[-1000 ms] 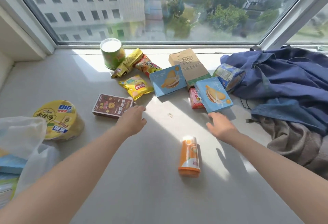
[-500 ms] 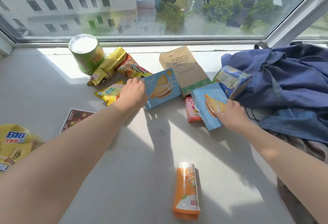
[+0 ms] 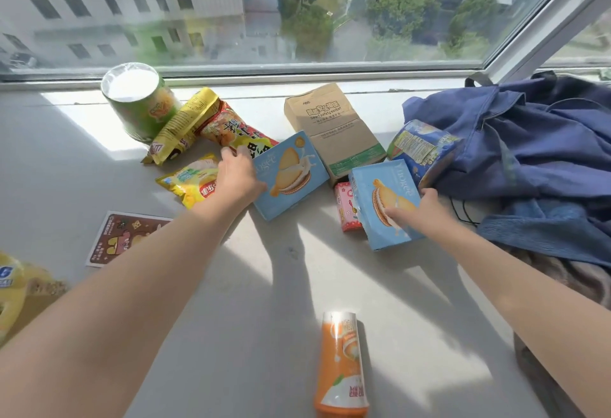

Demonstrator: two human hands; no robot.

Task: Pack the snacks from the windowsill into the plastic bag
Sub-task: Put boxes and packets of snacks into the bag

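**Both hands on the blue biscuit boxes**

Two light-blue boxes with a cream sandwich biscuit print sit mid windowsill (image 3: 297,285). The left blue box (image 3: 291,173) lies flat, just near of the brown paper bag (image 3: 330,126). The left hand (image 3: 238,176) has its fingers curled on the box's left edge. The right blue box (image 3: 380,206) is tilted against the pink box (image 3: 345,209). The right hand (image 3: 423,212) clamps it, thumb on the front. A second ago both hands were empty and nearer, and the right box lay flat.

Ref: brown paper pack (image 3: 330,126). L hand (image 3: 236,176) grips left blue box (image 3: 291,173), just front-left of pack. R hand (image 3: 426,211) holds right blue box (image 3: 380,199), tilted, front-right. Orange tube (image 3: 340,364) well in front.
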